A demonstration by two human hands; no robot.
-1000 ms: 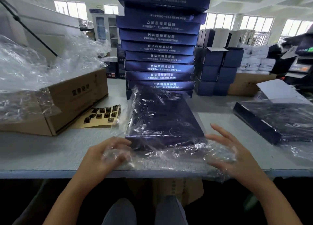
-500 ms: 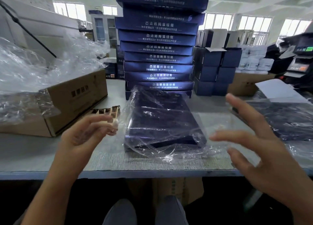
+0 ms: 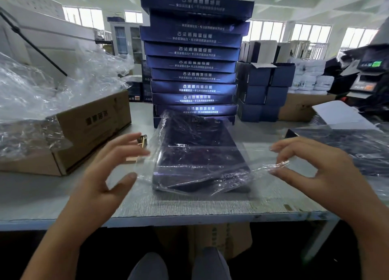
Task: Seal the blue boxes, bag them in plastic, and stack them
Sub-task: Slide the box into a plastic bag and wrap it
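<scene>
While the right hand (image 3: 328, 174) pinches the plastic bag (image 3: 261, 171) at its right edge, the left hand (image 3: 101, 174) hovers released beside the blue box (image 3: 197, 153).

Grey tabletop (image 3: 189, 204), crowded toward its back edge

Near the front edge lies 1 blue box (image 3: 200, 153) in a plastic bag (image 3: 257, 171), a tall stack of blue boxes (image 3: 194, 88) just behind it. A cardboard carton (image 3: 94, 123) fills the left side, small dark-blue cartons (image 3: 263, 94) the back right, and another bagged box (image 3: 347, 145) the right edge.
</scene>
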